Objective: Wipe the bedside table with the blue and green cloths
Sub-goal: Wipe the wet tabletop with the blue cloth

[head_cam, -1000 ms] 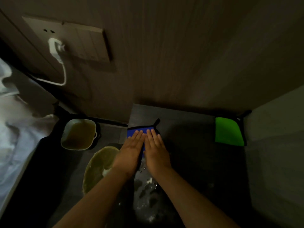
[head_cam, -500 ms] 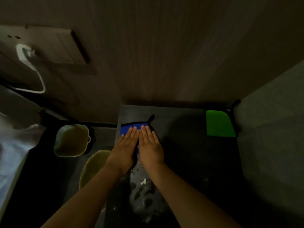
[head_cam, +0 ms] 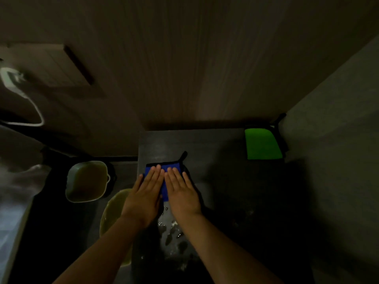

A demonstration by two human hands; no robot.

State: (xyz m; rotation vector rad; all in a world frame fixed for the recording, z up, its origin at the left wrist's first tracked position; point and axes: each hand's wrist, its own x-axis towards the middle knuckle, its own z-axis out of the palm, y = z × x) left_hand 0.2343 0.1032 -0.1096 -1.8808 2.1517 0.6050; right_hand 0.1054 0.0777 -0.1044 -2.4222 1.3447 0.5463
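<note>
The dark bedside table point(head_cam: 215, 152) stands against a wood-panelled wall. A blue cloth with black trim point(head_cam: 173, 166) lies near its left edge. My left hand point(head_cam: 143, 193) and my right hand point(head_cam: 181, 193) press flat on it side by side, fingers pointing at the wall, covering most of the cloth. A folded green cloth point(head_cam: 263, 144) rests untouched at the table's far right corner. Water drops and wet smears point(head_cam: 172, 232) glisten on the tabletop just behind my wrists.
On the floor left of the table stand a square pail of murky water point(head_cam: 86, 181) and a round basin point(head_cam: 110, 214). A white charger and cable point(head_cam: 12, 80) hang from a wall socket at the left. A grey wall point(head_cam: 338, 150) bounds the table's right side.
The view has swung right, shifting the socket and pails leftward. Both hands stay flat on the blue cloth, which has slid slightly toward me and off the left edge.
</note>
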